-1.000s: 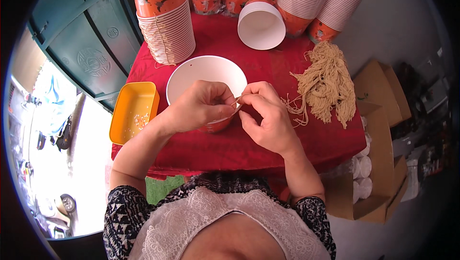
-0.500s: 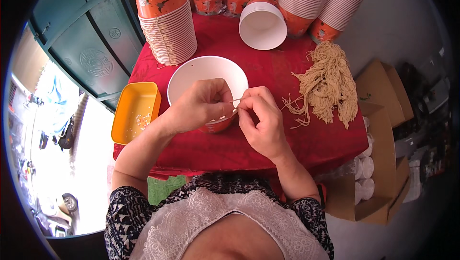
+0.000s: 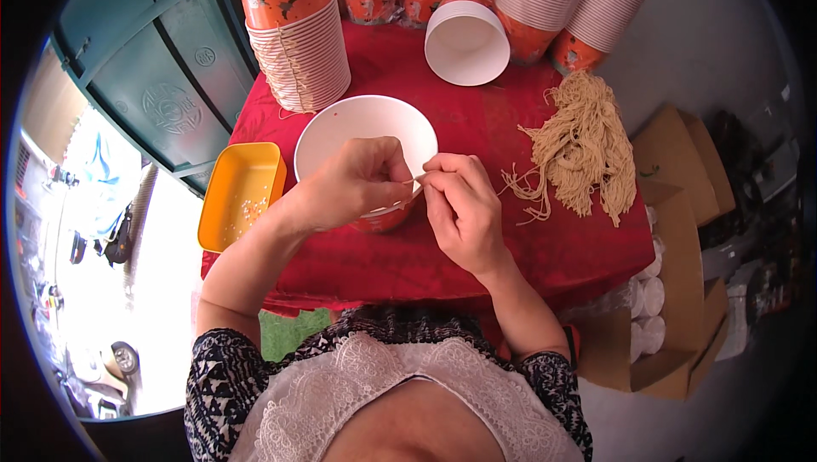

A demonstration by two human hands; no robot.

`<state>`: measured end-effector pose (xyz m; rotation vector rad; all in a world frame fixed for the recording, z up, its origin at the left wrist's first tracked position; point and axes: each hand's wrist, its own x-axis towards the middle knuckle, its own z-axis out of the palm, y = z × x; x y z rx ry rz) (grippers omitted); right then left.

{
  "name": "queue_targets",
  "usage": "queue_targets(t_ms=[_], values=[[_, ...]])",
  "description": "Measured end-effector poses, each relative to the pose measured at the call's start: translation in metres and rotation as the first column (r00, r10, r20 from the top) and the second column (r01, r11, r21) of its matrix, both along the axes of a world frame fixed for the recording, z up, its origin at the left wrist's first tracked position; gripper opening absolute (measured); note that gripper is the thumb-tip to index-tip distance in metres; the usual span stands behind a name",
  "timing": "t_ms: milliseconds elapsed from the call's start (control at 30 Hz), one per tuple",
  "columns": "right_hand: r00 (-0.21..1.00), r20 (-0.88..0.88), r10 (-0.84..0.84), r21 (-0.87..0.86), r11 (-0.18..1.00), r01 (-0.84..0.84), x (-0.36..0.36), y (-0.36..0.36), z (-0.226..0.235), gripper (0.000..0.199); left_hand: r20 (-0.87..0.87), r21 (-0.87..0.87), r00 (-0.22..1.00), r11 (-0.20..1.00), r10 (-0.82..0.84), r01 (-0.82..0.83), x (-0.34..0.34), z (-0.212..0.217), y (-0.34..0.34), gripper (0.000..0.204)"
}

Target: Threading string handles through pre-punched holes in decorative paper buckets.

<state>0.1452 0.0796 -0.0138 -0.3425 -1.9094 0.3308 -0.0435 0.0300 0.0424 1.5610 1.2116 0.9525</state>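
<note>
Left hand (image 3: 362, 185) and right hand (image 3: 466, 211) are close together, both pinching a thin tan cord (image 3: 414, 179). To their left: a yellow tray (image 3: 234, 161) with small pellets (image 3: 249, 209). Beyond the left hand: stacked tubs (image 3: 305, 62). Under the left hand and cord: an open white-lined tub (image 3: 336, 128). Right of the right hand: a tan cord bundle (image 3: 589, 147), then a cardboard box (image 3: 679, 270).

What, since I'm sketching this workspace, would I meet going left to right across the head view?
Yellow tub → left hand → right hand → twine bundle → open carton.
</note>
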Motion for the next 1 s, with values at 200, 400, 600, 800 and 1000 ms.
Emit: queue_targets(t_ms=[200, 400, 600, 800, 1000], values=[[0.997, -0.032, 0.067, -0.159, 0.985, -0.071, -0.006, 0.002, -0.008, 0.015, -0.059, 0.169, 0.998, 0.986, 0.007, 0.003, 0.001, -0.013, -0.001, 0.010], [0.992, -0.052, 0.118, -0.278, 0.952, -0.128, -0.005, -0.001, -0.005, 0.022, -0.341, 0.577, 0.907, 0.816, 0.247, -0.005, 0.016, -0.014, -0.012, 0.018], [0.989, -0.043, 0.138, -0.290, 0.946, -0.145, -0.005, 0.000, -0.003, 0.024, -0.390, 0.712, 0.815, 0.702, 0.428, -0.027, 0.026, -0.018, -0.017, 0.019], [0.985, 0.047, 0.167, -0.323, 0.935, -0.143, -0.002, 0.001, 0.003, 0.029, -0.479, 0.723, 0.730, 0.691, 0.487, 0.013, 0.022, -0.027, -0.019, 0.017], [0.956, 0.063, 0.288, -0.414, 0.879, -0.238, 0.001, 0.004, 0.007, 0.027, -0.463, 0.758, 0.734, 0.651, 0.497, 0.038, 0.019, -0.034, -0.018, 0.018]])
